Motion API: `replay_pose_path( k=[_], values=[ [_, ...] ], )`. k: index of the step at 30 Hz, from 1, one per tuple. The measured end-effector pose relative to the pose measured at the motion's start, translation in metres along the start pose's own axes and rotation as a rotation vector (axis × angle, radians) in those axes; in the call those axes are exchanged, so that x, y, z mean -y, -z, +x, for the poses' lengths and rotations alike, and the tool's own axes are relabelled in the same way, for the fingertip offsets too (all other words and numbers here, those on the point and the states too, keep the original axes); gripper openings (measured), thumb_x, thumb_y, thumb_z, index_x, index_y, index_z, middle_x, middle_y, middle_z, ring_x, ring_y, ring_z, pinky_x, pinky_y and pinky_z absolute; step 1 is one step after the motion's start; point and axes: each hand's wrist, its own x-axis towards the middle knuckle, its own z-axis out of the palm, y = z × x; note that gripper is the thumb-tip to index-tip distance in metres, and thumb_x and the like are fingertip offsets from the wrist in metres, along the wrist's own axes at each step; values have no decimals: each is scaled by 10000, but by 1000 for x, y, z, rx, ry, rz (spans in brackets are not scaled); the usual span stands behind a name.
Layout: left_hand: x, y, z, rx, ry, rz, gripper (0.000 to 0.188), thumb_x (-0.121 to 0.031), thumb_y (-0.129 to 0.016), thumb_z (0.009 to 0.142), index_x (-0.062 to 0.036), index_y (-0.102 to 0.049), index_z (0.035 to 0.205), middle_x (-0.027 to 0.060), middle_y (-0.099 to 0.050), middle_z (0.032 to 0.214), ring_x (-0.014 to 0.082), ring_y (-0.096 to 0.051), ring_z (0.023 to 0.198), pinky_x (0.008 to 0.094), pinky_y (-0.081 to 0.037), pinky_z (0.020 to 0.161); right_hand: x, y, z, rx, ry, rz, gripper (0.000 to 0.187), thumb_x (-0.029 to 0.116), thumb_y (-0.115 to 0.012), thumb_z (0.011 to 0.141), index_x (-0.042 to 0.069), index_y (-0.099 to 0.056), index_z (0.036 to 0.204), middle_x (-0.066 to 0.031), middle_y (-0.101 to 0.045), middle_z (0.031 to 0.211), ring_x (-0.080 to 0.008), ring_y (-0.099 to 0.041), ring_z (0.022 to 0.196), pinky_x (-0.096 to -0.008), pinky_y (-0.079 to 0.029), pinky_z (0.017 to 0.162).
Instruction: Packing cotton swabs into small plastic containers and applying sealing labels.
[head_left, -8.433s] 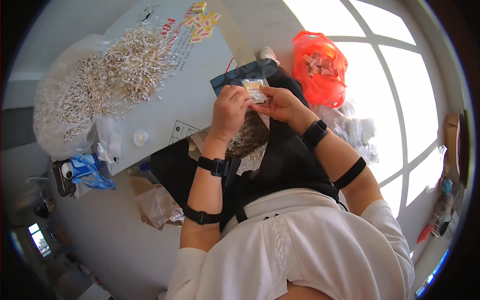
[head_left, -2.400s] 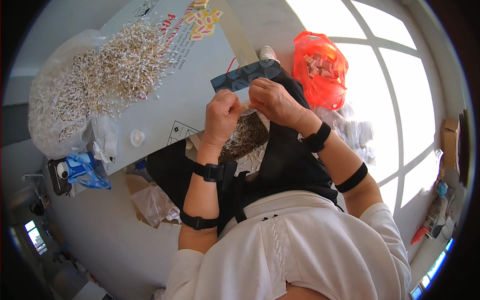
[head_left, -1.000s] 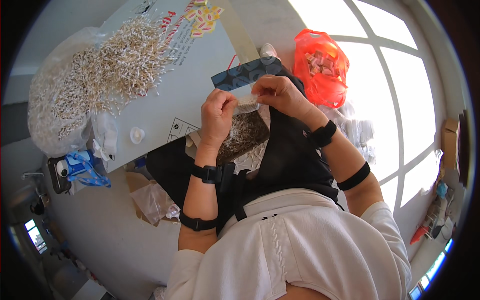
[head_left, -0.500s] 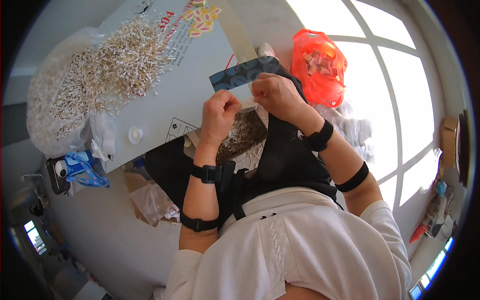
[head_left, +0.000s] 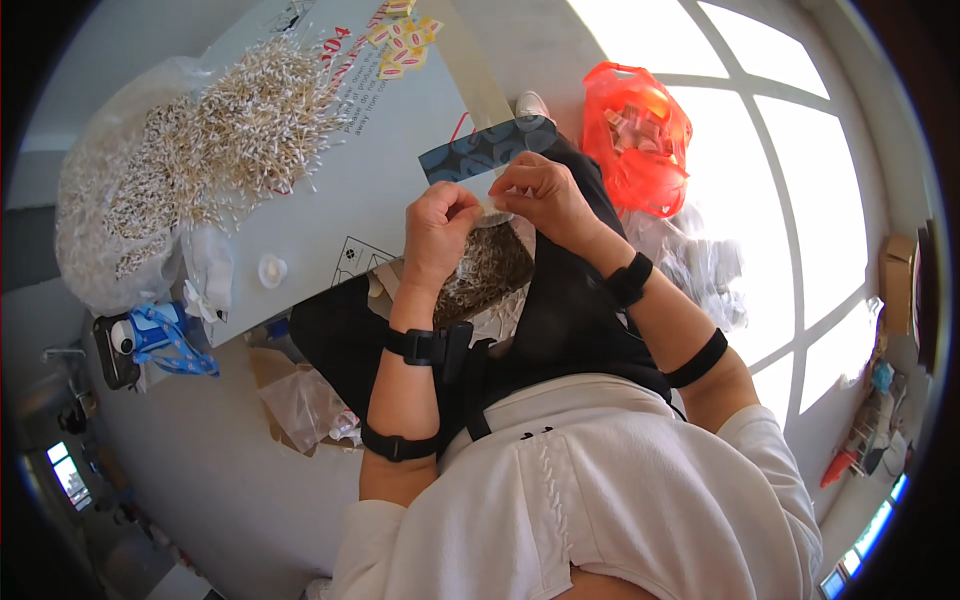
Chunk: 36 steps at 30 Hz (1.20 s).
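Note:
My left hand (head_left: 437, 228) has its fingertips pinched together over my lap. Facing it, my right hand (head_left: 545, 197) is also in a pinch, its fingertips a short way from the left ones. A small pale, thin thing (head_left: 491, 213) shows between the fingertips, too small and covered to name. Just below the hands is a box-shaped heap of thin brown-and-white sticks (head_left: 487, 272), partly hidden by the left hand. On the table to the left lies a big pile of cotton swabs (head_left: 262, 120), spilling from a clear plastic bag (head_left: 85, 225).
Small yellow-and-white packets (head_left: 405, 48) lie at the table's far edge. A dark patterned strip (head_left: 487, 147) sits past my hands. A red plastic bag (head_left: 637, 140) stands on the floor at right. A small white cup (head_left: 271, 270) and a blue strap (head_left: 172, 340) are at left.
My right hand has turned and shifted slightly left, its fingertips closer to the left hand's. The left hand has hardly moved.

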Motion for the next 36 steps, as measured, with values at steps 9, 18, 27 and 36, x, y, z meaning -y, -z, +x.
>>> replay_pose_path(
  k=[9,18,27,36],
  values=[
    [-19,7,-3,-46,-437,514,117,49,-654,719,-28,-602,790,96,-565,797,316,-583,795,410,-507,673,1,0,-2,-63,306,-269,93,65,-699,798,62,-620,846,-69,-558,878,-280,-583,850,-362,-479,716],
    [-2,5,-4,-75,-423,491,142,58,-620,701,-23,-555,798,109,-546,791,326,-567,782,423,-498,661,2,0,4,-6,380,-324,94,87,-688,814,66,-602,846,-71,-550,878,-291,-571,873,-391,-473,759],
    [-14,-4,2,-75,-521,590,152,52,-638,706,-15,-535,796,112,-543,772,315,-566,744,411,-478,628,3,-5,9,-22,483,-372,126,76,-709,765,71,-618,853,-69,-547,890,-279,-569,865,-385,-467,771],
    [-6,6,-1,-80,-343,369,140,32,-620,755,-19,-502,809,131,-525,797,343,-551,786,436,-474,664,7,10,15,25,463,-365,104,86,-691,728,84,-620,804,-63,-551,874,-271,-574,880,-398,-477,780]
  ],
)
